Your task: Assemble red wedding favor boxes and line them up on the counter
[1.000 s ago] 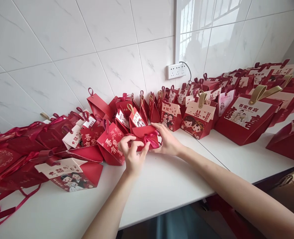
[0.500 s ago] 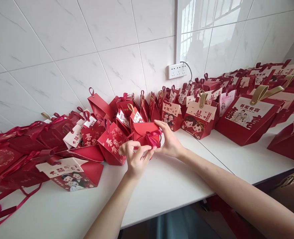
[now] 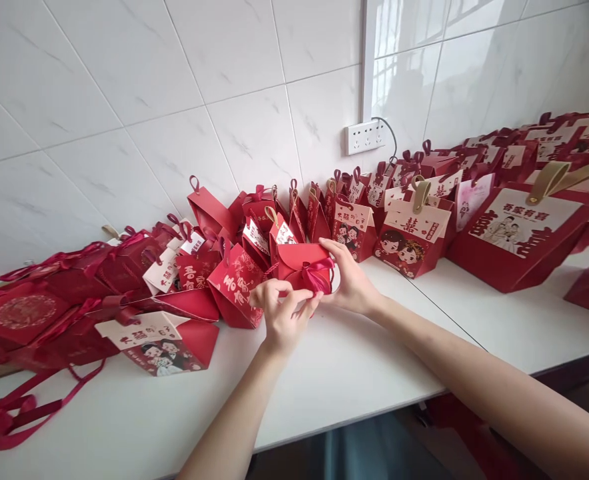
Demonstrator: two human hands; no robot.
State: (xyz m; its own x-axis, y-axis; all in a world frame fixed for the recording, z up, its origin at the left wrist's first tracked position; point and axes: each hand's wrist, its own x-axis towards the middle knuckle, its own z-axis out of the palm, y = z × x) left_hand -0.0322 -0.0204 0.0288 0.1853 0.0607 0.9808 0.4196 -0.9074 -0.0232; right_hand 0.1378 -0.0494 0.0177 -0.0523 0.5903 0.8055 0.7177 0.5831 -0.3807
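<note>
one box (image 3: 298, 261) raised, left hand (image 3: 281, 321), right hand (image 3: 353, 285)

Layout of the counter (image 3: 364, 380): the small box (image 3: 297, 261) is sitting mid-counter, the left hand (image 3: 280, 319) lying before it and the right hand (image 3: 353, 285) touching its right side. Gift boxes (image 3: 409, 243) are standing behind along the wall, under a socket (image 3: 366, 137); a flat box (image 3: 162, 341) is lying front-left.
</note>
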